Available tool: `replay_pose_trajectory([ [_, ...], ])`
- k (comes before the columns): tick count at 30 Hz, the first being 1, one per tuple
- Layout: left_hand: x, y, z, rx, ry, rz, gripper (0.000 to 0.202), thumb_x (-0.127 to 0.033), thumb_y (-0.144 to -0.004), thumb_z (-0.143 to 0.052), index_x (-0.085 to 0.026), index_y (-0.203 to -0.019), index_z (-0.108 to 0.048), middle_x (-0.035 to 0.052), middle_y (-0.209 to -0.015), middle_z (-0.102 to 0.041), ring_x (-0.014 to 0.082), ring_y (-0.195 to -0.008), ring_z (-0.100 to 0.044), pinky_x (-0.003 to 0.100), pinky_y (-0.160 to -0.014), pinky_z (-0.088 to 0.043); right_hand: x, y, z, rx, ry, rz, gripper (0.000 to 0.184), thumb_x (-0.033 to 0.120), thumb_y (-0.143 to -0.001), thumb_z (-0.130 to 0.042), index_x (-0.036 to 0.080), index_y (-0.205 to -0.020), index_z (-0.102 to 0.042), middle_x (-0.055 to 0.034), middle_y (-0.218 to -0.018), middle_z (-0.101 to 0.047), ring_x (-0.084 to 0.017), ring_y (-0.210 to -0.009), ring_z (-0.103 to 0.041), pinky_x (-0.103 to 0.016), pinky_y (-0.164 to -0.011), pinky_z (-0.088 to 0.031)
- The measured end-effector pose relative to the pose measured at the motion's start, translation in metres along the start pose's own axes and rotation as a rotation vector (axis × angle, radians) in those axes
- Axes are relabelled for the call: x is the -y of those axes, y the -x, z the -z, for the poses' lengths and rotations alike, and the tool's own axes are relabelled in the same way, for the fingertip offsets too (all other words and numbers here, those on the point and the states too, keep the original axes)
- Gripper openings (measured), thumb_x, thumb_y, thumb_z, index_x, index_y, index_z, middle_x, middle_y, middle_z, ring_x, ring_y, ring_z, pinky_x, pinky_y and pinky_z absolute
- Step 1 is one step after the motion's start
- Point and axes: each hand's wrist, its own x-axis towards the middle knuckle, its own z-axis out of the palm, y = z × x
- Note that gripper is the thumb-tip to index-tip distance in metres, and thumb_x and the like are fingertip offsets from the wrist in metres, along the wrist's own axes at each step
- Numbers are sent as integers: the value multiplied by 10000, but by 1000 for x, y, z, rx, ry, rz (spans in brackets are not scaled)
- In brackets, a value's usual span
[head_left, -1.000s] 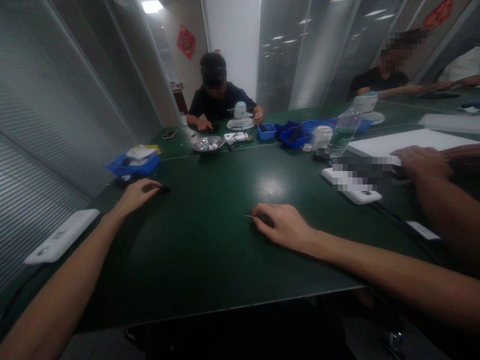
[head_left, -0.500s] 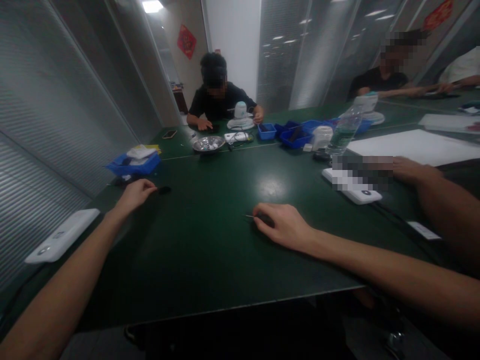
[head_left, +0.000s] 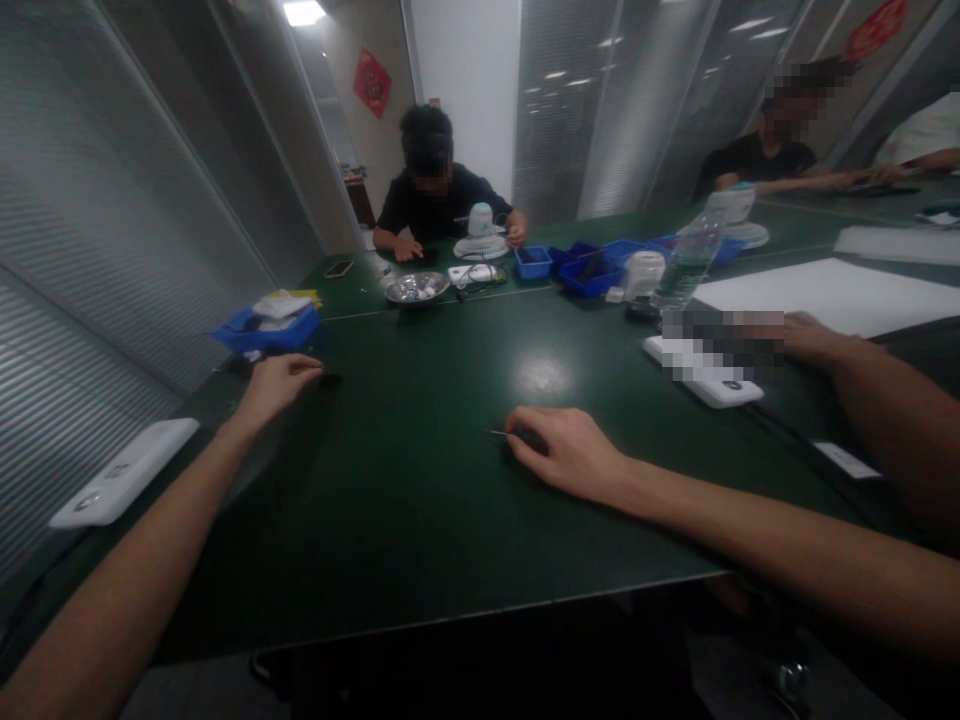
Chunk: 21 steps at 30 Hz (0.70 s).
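My right hand (head_left: 562, 450) rests on the green table, closed around the dark handle of a small screwdriver (head_left: 531, 437). Its thin metal shaft points left past my fingers. Over on the left, my left hand (head_left: 281, 382) hovers low above the tabletop with its fingertips slightly parted and nothing visible between them. Just beyond those fingertips a small flat black piece (head_left: 331, 380) lies on the table; its kind is too dark to make out. Behind my left hand stands a blue bin (head_left: 289, 333) holding white packets.
A white power strip (head_left: 127, 475) lies left, another (head_left: 709, 385) right beside a neighbour's hand (head_left: 810, 335). Farther back are a metal dish (head_left: 416, 298), blue bins (head_left: 589, 283), a tilted water bottle (head_left: 686, 265) and a white sheet (head_left: 825, 290). A person (head_left: 442, 195) sits opposite with a small fan (head_left: 481, 235).
My left hand has lifted slightly away from the black piece, which stays on the table. My right hand keeps its place with the screwdriver.
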Motion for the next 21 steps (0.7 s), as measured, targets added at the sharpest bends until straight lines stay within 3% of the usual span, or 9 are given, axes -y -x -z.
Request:
replay_pose_trajectory([
  [7, 2, -3, -3, 78, 56, -12, 427, -532, -772, -763, -235, -1075, -816, 72, -1124, -792, 298, -1048, -725, 369, -954, -547, 0, 0, 0, 2, 9, 2, 203, 338, -1011, -533, 207, -1103, -657, -36, -943, -724, -155, -705, -618, -285, -648, -394],
  [14, -10, 4, -4, 107, 73, 24, 371, -497, -764, -789, -242, -1030, -832, 57, -1022, -808, 278, -956, -742, 349, -903, -561, -2, 0, -1, -6, 14, 7, 207, 348, -1009, -540, 213, -1110, -660, -36, -943, -728, -156, -701, -618, -282, -643, -395],
  [18, -5, 3, -3, 124, 99, 50, 411, -523, -749, -795, -241, -1046, -829, 48, -1000, -810, 262, -909, -749, 323, -828, -574, -1, 0, 0, 9, 10, 1, 203, 340, -1011, -538, 210, -1111, -657, -39, -961, -730, -162, -724, -632, -281, -654, -405],
  [21, 2, 0, -3, 116, 99, 42, 390, -519, -728, -813, -258, -1018, -833, 36, -1025, -810, 264, -956, -748, 323, -866, -566, -1, 0, 1, 23, -6, -3, 207, 346, -1013, -537, 208, -1108, -659, -41, -963, -730, -163, -730, -638, -281, -655, -410],
])
